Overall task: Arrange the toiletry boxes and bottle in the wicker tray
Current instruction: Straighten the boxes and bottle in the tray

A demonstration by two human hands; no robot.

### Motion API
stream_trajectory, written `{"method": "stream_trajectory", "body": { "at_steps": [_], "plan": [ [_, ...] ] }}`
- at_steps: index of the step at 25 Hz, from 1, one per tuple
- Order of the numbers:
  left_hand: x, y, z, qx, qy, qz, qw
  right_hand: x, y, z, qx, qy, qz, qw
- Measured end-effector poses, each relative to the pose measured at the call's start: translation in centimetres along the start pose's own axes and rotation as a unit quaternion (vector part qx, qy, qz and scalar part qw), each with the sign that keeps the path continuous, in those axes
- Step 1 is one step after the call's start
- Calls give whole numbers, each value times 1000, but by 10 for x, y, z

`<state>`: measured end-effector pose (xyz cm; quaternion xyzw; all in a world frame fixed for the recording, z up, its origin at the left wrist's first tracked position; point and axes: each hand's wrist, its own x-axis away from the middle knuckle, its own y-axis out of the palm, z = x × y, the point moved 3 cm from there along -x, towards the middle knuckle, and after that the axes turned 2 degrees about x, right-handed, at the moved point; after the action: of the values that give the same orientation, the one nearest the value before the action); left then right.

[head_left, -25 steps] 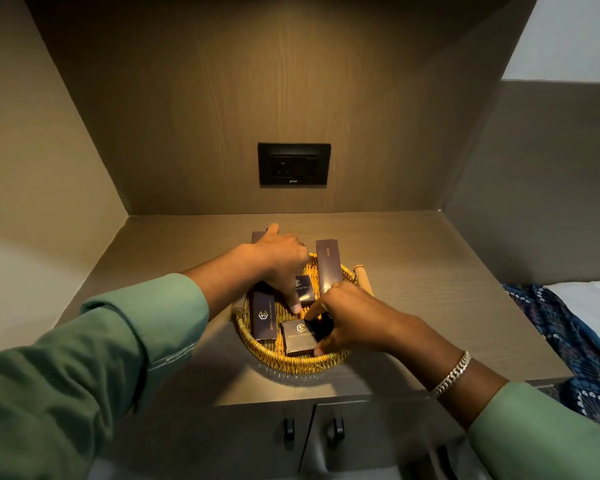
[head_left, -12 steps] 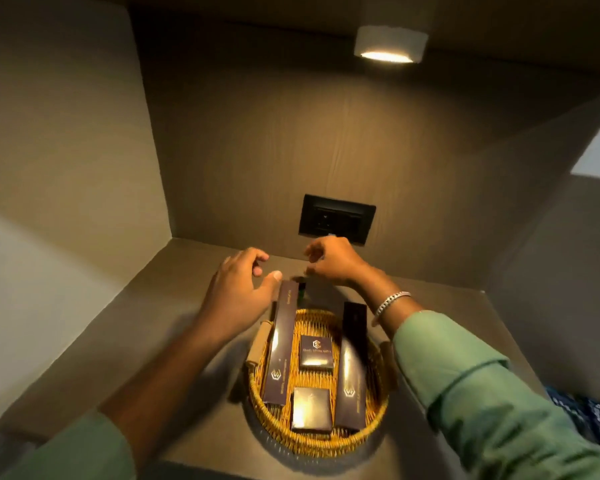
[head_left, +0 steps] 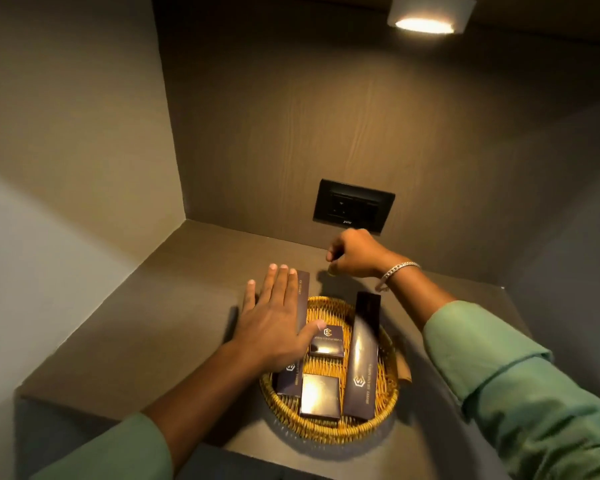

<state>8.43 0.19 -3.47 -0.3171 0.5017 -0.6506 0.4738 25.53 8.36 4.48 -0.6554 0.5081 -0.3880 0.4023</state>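
My left hand (head_left: 274, 323) lies flat, fingers spread, over the left long box (head_left: 300, 327) in the tray (head_left: 329, 434), its axis running away from me. My right hand (head_left: 352, 252) is curled beyond the tray; whether it grips the bottle I cannot tell.

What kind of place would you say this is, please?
Probably a hotel guest room: matching branded toiletry boxes laid out in a wicker tray, set in a wood-lined niche with a wall socket and a downlight.
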Motion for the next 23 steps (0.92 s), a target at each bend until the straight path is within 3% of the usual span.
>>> {"method": "stream_trajectory", "body": {
  "at_steps": [4, 11, 18, 21, 23],
  "plan": [
    [-2, 3, -3, -22, 12, -12, 1000, 53, -14, 8, -85, -2, -21, 996],
    [-1, 0, -1, -35, 40, -37, 998, 73, 24, -5, 15, -41, 8, 999],
    [2, -2, -1, -44, 51, -28, 997, 66, 38, -13, 122, -22, -11, 992],
    [3, -2, 0, -41, 45, -27, 998, 71, 38, -15, 108, -2, -19, 994],
    [4, -3, 0, -34, 45, -15, 998, 87, 29, -12, 44, 19, 28, 998]
  ]
}}
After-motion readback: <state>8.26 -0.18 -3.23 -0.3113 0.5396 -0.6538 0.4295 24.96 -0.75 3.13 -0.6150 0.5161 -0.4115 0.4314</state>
